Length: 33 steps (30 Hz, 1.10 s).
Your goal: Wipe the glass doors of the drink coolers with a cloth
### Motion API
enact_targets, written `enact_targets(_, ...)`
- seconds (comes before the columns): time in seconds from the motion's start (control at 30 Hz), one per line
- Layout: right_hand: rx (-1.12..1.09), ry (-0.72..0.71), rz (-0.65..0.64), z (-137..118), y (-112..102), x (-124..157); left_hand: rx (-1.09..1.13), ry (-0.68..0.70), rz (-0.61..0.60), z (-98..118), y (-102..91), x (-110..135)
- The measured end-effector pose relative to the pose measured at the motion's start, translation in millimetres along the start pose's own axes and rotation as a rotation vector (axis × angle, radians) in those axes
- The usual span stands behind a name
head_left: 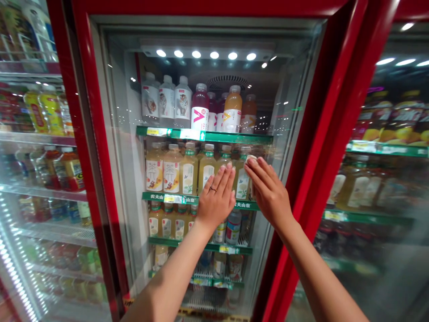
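Wiping step: likely, on glass door (pixel 290 85), 12 o'clock.
Left hand (pixel 216 195): fingers straight, together, 5 o'clock; palm hidden.
Right hand (pixel 271 191): fingers together, 3 o'clock; can't tell if gripping.
Next move: probably needs even pressure.

Cooler frame (pixel 208 8) coloured glossy red; shelf strip (pixel 251 205) done in green, lettered white. Magenta bottle (pixel 200 107) labelled white, marked with a magenta V; orange bottle (pixel 232 109) labelled white, marked with a yellow V. Clear bottle (pixel 183 103) printed with a tiger on white. Pale yellow bottle (pixel 189 172) patterned with green leaves on white; yellow bottles (pixel 52 109) at left marked red
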State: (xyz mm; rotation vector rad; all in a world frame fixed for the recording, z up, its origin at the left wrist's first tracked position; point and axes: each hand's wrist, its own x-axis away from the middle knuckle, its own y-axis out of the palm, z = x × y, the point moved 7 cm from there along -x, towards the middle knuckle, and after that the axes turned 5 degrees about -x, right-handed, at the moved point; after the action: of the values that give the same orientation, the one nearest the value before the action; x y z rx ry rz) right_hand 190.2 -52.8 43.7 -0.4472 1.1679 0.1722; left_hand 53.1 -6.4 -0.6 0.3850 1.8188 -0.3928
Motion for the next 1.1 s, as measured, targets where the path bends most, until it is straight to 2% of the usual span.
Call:
enact_targets(0.17, -0.017, 0.067, 0.115, 11, -10, -11, -0.005, 0.004, 0.008, 0, -1.4, -1)
enact_targets(0.27, -0.042, 0.057, 0.054, 5, -4, -16, -0.01, 0.003, -0.004, 0, -1.8, -1)
enact_targets(0.43, 0.012, 0.012, -0.048, -1, -3, 6, -0.008, 0.001, -0.005, 0, -3.0, -2)
enact_targets(0.53, 0.066, 0.065, -0.01, 8, -10, 10, 0.003, 0.001, -0.009, 0, -2.6, -1)
enact_targets(0.7, 0.081, 0.128, 0.101, 13, -12, -9, 0.032, -0.015, -0.014, -1, -1.2, 1)
enact_targets(0.8, 0.07, 0.082, 0.001, 4, -7, -9, 0.043, -0.014, -0.016, -1, -1.2, 1)
enact_targets(0.9, 0.145, 0.061, -0.083, 1, -13, 3, 0.065, -0.02, -0.002, -1, -2.7, 1)
enact_targets(1.0, 0.27, 0.112, -0.044, 8, -25, 9, 0.114, -0.031, 0.009, -1, -3.5, 1)
enact_targets(1.1, 0.318, 0.179, 0.014, 15, -29, 3, 0.162, -0.036, 0.011, -1, -3.9, 2)
